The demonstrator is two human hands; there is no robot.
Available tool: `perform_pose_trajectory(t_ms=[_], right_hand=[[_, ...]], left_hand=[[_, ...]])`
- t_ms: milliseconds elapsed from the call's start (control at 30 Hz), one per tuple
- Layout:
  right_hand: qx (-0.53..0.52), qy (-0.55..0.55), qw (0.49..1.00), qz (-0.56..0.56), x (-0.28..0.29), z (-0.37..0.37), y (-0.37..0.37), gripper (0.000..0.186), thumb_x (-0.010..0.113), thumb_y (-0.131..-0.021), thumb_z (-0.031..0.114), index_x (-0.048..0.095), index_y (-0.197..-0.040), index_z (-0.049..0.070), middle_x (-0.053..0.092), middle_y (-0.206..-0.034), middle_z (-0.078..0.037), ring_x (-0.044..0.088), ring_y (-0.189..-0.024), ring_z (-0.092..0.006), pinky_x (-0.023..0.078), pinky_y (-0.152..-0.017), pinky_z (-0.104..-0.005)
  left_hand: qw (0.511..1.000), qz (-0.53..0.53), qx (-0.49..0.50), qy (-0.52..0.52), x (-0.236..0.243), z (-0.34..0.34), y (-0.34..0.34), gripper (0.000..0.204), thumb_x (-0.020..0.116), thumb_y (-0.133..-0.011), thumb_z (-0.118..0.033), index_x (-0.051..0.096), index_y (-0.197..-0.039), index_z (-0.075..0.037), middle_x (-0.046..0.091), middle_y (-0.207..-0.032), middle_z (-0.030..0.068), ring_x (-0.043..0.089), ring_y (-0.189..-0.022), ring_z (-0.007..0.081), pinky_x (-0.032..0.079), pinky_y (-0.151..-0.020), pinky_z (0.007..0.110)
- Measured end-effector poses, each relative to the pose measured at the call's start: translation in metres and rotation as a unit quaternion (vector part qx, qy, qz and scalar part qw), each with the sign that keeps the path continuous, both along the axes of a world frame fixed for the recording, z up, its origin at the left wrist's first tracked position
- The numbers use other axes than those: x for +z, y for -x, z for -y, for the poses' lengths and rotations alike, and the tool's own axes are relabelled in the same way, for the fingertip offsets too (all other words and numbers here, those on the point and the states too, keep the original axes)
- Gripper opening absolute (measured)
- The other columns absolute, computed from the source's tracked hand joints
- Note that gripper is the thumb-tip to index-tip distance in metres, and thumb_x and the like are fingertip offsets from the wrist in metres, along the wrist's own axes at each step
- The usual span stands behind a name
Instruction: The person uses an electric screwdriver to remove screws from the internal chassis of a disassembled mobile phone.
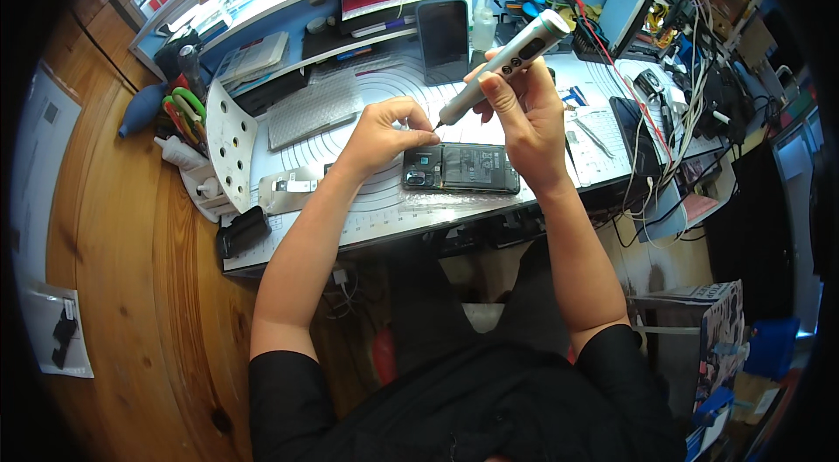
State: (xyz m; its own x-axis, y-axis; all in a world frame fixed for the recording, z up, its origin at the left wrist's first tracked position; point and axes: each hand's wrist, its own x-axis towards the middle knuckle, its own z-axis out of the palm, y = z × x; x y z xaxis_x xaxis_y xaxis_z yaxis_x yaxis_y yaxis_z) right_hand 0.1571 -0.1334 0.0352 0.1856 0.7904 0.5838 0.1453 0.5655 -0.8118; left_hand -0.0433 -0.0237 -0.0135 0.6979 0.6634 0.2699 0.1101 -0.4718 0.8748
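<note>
Phone (476, 169) is lying at frame centre on bubble wrap (437, 200), probably for cushioning | right hand (535, 132): our fingers are gripping a grey screwdriver (466, 100) tip-down, likely for aim | left hand (383, 135): fingers are bunching beside the tip, perhaps for steadying; we cannot tell their grasp

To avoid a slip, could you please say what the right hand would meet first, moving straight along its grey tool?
Led by its grey tool, the right hand would probably meet the fingers of the left hand first, or the phone; depth is unclear.
</note>
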Motion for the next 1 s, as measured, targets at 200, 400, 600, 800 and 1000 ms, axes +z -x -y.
perform_pose_trajectory(t_ms=[200,400,600,800,1000], right_hand=[[-0.052,0.001,0.999,0.013,0.008,0.023,-0.014,0.024,0.069,-0.097,0.017,0.061,-0.11,-0.001,0.072,-0.087,-0.008,0.067,-0.078,-0.0104,0.052,-0.068,-0.026],[-0.12,0.016,0.987,0.104,0.007,0.045,-0.034,0.025,0.069,-0.098,0.018,0.062,-0.112,-0.001,0.068,-0.085,-0.005,0.057,-0.071,-0.0074,0.046,-0.063,-0.0237],[-0.13,0.02,0.985,0.109,0.005,0.05,-0.039,0.025,0.07,-0.097,0.017,0.062,-0.111,-0.001,0.066,-0.083,-0.004,0.055,-0.069,-0.0074,0.045,-0.062,-0.0239],[-0.13,0.017,0.986,0.104,0.002,0.047,-0.041,0.024,0.069,-0.097,0.017,0.062,-0.111,-0.001,0.066,-0.083,-0.003,0.055,-0.069,-0.0073,0.045,-0.062,-0.0238],[-0.127,0.024,0.986,0.108,0.0,0.047,-0.042,0.024,0.069,-0.097,0.017,0.062,-0.111,0.0,0.065,-0.082,-0.003,0.054,-0.069,-0.0073,0.045,-0.062,-0.0236]], left_hand=[[1.0,-0.012,-0.007,-0.008,0.003,0.006,-0.004,0.038,0.082,-0.079,-0.012,0.074,-0.116,-0.008,0.067,-0.093,0.0001,0.054,-0.08,0.0086,0.046,-0.08,0.025],[0.998,0.028,0.056,0.013,-0.012,-0.008,-0.003,0.034,0.074,-0.091,-0.012,0.069,-0.123,-0.003,0.065,-0.095,-0.0004,0.058,-0.087,0.0071,0.048,-0.084,0.024],[0.992,0.078,0.094,0.017,-0.012,-0.01,-0.005,0.026,0.073,-0.091,-0.02,0.074,-0.112,-0.003,0.07,-0.089,0.0022,0.061,-0.083,0.0085,0.049,-0.078,0.025],[0.992,0.072,0.103,0.015,-0.01,-0.009,-0.004,0.026,0.071,-0.093,-0.021,0.074,-0.111,-0.002,0.073,-0.095,0.0057,0.065,-0.089,0.0109,0.05,-0.084,0.027],[0.992,0.057,0.109,0.03,-0.01,-0.011,-0.003,0.026,0.07,-0.094,-0.019,0.073,-0.113,-0.001,0.073,-0.098,0.0059,0.066,-0.094,0.0116,0.05,-0.086,0.026]])
